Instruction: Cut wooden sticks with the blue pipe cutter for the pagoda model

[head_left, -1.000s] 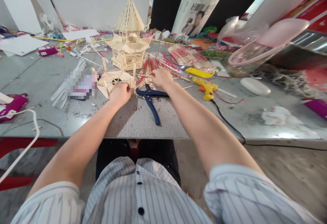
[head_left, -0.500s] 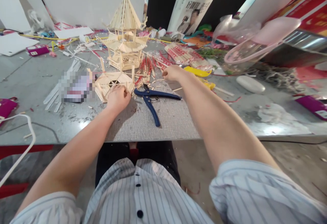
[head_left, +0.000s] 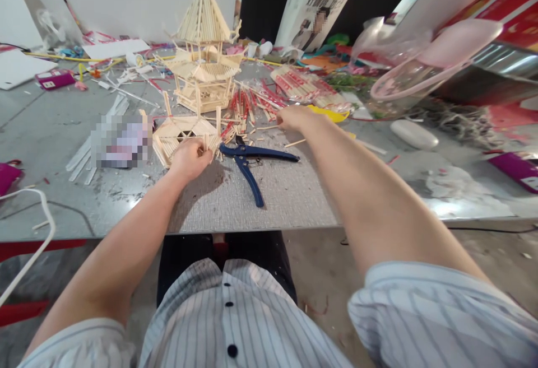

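Right hand (head_left: pixel 296 119) has shifted rightward, its grip unclear; left hand (head_left: pixel 190 158) grips slatted wooden hexagon (head_left: pixel 175 126).

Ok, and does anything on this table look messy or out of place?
Yes, mostly clutter. Loose sticks lie scattered beyond the cutters, whose handles are spread open. A crumpled white wad sits near the front of the table, far right. The tower shows no plain damage.
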